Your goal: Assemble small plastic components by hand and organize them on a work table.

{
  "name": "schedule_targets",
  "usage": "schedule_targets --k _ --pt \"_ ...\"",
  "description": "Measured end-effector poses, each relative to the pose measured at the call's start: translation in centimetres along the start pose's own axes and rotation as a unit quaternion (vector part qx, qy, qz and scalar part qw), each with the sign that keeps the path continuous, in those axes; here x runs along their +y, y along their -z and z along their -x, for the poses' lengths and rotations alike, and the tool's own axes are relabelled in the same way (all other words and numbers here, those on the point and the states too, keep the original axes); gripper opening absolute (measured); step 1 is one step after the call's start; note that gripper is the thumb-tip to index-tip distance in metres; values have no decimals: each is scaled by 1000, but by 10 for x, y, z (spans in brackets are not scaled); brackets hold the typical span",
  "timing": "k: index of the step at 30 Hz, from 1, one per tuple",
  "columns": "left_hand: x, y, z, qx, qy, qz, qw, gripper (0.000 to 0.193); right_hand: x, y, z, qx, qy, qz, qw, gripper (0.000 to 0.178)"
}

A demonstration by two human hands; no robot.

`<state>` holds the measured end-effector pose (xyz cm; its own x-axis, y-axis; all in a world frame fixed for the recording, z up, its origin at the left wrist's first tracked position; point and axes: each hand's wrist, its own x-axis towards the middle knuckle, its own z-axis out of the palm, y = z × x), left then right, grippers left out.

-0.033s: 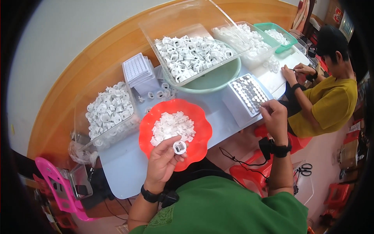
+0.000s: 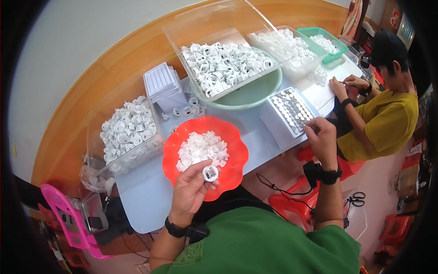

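Observation:
Pinched between the thumb and fingers of my left hand (image 2: 189, 187) is a small round white plastic housing (image 2: 210, 173), its opening facing up with metal parts inside. It is held over the near rim of a red scalloped bowl (image 2: 239, 157) that contains a heap of small white plastic pieces (image 2: 203, 148). My right hand (image 2: 323, 139) is at the near right corner of a white tray stack (image 2: 278, 125) topped with rows of round silver discs (image 2: 291, 107). Its thumb and fingertips are closed together; anything between them is too small to make out.
Clear bins of white parts stand left (image 2: 125, 162) and at the back (image 2: 214, 96), the latter over a pale green basin (image 2: 269, 89). Beside them is a stack of white trays (image 2: 171, 96). To the right, a co-worker (image 2: 381, 121) in yellow handles something small.

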<state>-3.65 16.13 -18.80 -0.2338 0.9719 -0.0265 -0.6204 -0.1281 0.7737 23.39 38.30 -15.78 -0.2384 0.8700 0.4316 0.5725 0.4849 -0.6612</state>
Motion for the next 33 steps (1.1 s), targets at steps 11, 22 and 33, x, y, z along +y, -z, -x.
schedule_targets --k 11,22,33 --pt "-1 -2 1 26 -9 4 1000 32 4 0 -4 -15 -29 -19 999 11" --pt "0 -3 2 31 -16 0 999 33 -5 3 -5 -28 3 46 999 9" --pt "-3 -9 -2 -6 40 2 999 27 -99 -41 55 -101 326 -189 921 21"
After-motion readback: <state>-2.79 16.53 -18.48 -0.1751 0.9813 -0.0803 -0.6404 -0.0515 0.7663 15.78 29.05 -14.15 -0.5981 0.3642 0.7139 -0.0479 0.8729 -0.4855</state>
